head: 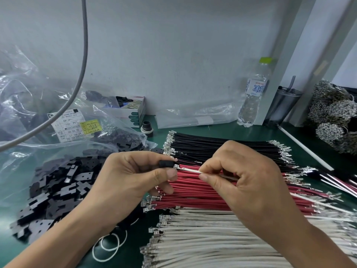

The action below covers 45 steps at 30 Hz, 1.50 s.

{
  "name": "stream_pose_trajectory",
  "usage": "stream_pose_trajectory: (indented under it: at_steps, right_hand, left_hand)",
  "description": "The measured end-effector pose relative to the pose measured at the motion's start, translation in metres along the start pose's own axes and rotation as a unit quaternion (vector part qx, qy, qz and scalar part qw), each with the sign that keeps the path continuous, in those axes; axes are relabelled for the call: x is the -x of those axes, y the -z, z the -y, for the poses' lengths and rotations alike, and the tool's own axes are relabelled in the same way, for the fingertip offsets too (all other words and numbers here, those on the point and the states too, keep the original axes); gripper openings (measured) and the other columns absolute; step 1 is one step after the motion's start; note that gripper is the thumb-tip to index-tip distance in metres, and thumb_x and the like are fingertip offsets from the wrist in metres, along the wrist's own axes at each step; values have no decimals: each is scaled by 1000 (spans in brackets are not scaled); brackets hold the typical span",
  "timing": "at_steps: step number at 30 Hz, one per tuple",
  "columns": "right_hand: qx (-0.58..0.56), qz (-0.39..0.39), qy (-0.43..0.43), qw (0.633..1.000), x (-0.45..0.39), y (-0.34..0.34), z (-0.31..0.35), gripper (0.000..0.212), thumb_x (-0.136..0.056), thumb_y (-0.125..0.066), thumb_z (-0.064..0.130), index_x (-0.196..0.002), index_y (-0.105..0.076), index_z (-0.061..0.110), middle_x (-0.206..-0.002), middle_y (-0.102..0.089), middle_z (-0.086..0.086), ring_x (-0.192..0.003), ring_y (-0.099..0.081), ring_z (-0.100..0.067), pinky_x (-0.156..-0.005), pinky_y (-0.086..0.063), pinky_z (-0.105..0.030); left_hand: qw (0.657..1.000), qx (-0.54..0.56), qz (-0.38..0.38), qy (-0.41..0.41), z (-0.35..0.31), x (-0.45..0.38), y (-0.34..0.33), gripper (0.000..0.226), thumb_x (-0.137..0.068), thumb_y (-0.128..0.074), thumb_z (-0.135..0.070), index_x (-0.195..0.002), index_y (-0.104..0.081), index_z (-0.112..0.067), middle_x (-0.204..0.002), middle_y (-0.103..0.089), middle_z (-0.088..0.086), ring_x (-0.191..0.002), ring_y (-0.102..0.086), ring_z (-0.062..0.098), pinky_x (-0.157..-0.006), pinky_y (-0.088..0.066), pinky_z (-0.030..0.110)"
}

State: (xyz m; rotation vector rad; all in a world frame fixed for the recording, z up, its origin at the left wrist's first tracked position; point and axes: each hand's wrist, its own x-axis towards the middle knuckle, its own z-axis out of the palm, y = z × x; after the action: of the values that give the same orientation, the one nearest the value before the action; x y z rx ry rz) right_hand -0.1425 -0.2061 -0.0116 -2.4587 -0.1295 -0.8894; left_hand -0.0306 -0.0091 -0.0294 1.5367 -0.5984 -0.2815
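Observation:
My left hand (133, 175) pinches a small black connector housing (167, 163) between thumb and fingers. My right hand (245, 175) pinches a white wire (190, 170) whose metal terminal sits right at the housing's opening. Below the hands lie three rows of cut wires with crimped terminals: black wires (222, 145) at the back, red wires (193, 196) in the middle, white wires (202, 238) nearest me.
A pile of black housings (58, 190) spills from a clear plastic bag (29, 105) at the left. White rubber bands (108, 246) lie on the green mat. A water bottle (253, 93), a dark tumbler (282, 105), a small box (133, 111) and bundled terminals (334, 113) stand behind.

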Motion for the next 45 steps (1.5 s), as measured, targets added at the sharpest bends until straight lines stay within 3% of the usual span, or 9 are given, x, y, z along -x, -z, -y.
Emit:
stream_pose_trajectory:
  at_steps: [5, 12, 16, 21, 26, 33, 37, 42, 45]
  right_hand:
    - [8, -14, -31, 999, 1, -1, -2, 14, -79, -81, 23, -75, -70, 32, -80, -63, 17, -80, -65, -9, -65, -52, -28]
    - [-41, 14, -54, 998, -1, -1, -2, 15, -79, -82, 20, -73, -72, 31, -79, -65, 14, -82, -65, -12, -66, -49, -20]
    - [-102, 26, -73, 992, -2, 1, -2, 17, -78, -82, 16, -73, -74, 31, -78, -67, 11, -81, -65, -14, -67, -48, -17]
    - [-42, 42, -43, 997, -5, 6, -3, 18, -80, -81, 16, -76, -74, 32, -80, -65, 13, -82, -65, -14, -67, -47, -18]
    - [-60, 39, -46, 996, -5, 9, -3, 18, -79, -82, 15, -74, -74, 31, -79, -66, 12, -82, -65, -15, -67, -51, -24]
    - [-38, 23, -39, 998, -2, 3, 1, 16, -81, -80, 15, -75, -74, 28, -78, -64, 14, -81, -64, -12, -67, -50, -24]
    - [22, 13, -2, 1000, -2, 4, 4, 9, -83, -73, 22, -77, -72, 29, -78, -60, 16, -76, -63, -10, -66, -51, -32]
    - [-62, 29, -32, 997, -2, 5, -2, 18, -80, -81, 12, -74, -74, 27, -76, -64, 11, -77, -63, -15, -65, -46, -17]
    - [-99, 37, -34, 994, -2, 4, -4, 17, -78, -82, 9, -75, -76, 24, -76, -65, 8, -78, -64, -17, -65, -48, -19]
  left_hand:
    - [1000, 4, 8, -4, 0, 0, -1, 26, -67, -85, -29, -92, -85, -21, -75, -81, 11, -64, -78, 21, -55, -57, 18]
    - [999, 18, 24, -23, -1, 0, -2, 21, -68, -84, -14, -89, -85, -18, -77, -81, 11, -61, -77, 20, -55, -57, 15]
    - [997, -37, 31, -61, -2, 1, 1, 21, -69, -84, -24, -90, -85, -27, -76, -81, 10, -64, -78, 23, -64, -61, 21]
    - [997, -31, 44, -62, -2, 2, 1, 22, -70, -84, -20, -92, -85, -21, -81, -82, 9, -66, -78, 23, -66, -61, 21]
    - [999, 1, 29, -42, -3, 2, -3, 23, -67, -85, -17, -91, -85, -18, -79, -81, 12, -64, -78, 23, -61, -59, 17]
    - [999, -7, 28, -35, -6, 4, -4, 23, -67, -84, -18, -90, -85, -19, -78, -82, 10, -63, -78, 22, -58, -58, 15]
    - [999, -24, 23, -36, -5, 4, -5, 25, -66, -85, -20, -91, -85, -18, -79, -82, 12, -65, -78, 26, -65, -65, 26]
    - [998, -25, 38, -53, -5, 5, -3, 24, -67, -84, -17, -91, -85, -17, -80, -81, 13, -67, -78, 26, -69, -65, 29]
    - [997, -16, 57, -49, -6, 5, -1, 25, -68, -84, -17, -92, -85, -17, -77, -81, 14, -67, -78, 26, -68, -65, 29]
